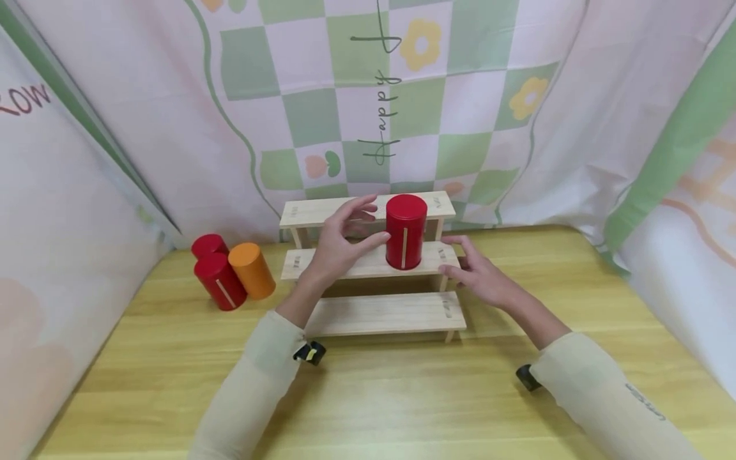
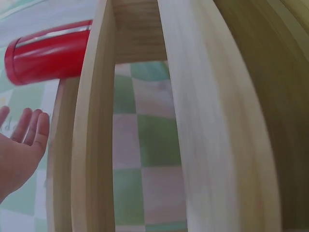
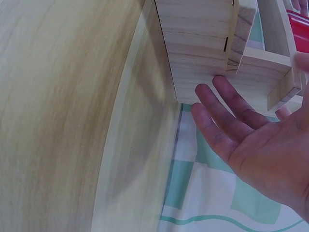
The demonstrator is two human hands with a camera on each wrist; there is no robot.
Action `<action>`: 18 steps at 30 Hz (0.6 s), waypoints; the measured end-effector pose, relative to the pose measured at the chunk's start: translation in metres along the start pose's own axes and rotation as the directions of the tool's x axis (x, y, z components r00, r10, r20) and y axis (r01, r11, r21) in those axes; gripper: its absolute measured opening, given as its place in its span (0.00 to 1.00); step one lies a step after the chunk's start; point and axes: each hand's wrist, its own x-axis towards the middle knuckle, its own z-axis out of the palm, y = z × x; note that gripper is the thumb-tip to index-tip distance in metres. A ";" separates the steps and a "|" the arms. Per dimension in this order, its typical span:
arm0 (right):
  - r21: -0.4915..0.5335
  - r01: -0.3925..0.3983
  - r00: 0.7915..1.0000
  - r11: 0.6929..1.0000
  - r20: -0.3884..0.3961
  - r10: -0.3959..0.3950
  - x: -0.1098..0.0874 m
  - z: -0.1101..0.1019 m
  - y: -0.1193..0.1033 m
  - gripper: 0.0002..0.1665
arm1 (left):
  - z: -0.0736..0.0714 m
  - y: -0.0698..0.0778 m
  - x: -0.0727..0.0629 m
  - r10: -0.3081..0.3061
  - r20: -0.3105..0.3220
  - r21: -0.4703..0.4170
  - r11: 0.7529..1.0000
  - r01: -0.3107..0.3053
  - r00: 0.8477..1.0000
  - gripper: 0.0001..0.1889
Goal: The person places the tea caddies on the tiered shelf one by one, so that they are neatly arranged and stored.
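Note:
A red canister [image 1: 406,233] with a pale vertical strip stands upright on the middle board of a three-tier wooden shelf [image 1: 379,313]. My left hand [image 1: 339,246] is just left of it, thumb and fingers spread and loosely bent. In the left wrist view a gap separates that hand [image 2: 21,150] from the red canister [image 2: 50,52], which overhangs the board's edge in that angle. By the shelf's right end is my right hand [image 1: 480,271], fingers apart. The right wrist view shows its palm [image 3: 270,154] turned up beside the side panel; contact with the wood cannot be made out.
Left of the shelf, two more red canisters [image 1: 221,282] and an orange canister [image 1: 252,271] stand grouped on the wooden table [image 1: 368,396]. A checked curtain [image 1: 368,96] hangs right behind the shelf, and pale cloth closes in both sides.

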 end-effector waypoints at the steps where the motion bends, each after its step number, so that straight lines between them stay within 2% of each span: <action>1: 0.002 0.001 1.000 1.000 0.002 -0.001 0.000 0.000 0.000 0.39 | -0.004 0.000 -0.003 0.008 -0.009 -0.003 1.000 -0.008 1.000 0.32; 6: 0.010 -0.004 1.000 1.000 0.005 0.004 0.001 0.000 0.001 0.39 | -0.023 0.005 -0.015 0.038 -0.037 0.005 0.999 -0.038 0.999 0.28; 13: 0.018 0.004 1.000 1.000 0.012 -0.004 0.002 0.000 0.002 0.39 | -0.044 0.009 -0.032 0.046 -0.007 0.087 0.995 -0.045 0.999 0.26; 18: 0.018 0.007 1.000 1.000 0.009 -0.008 0.001 -0.001 0.000 0.39 | -0.056 0.008 -0.043 0.061 -0.012 0.123 0.991 -0.059 0.998 0.25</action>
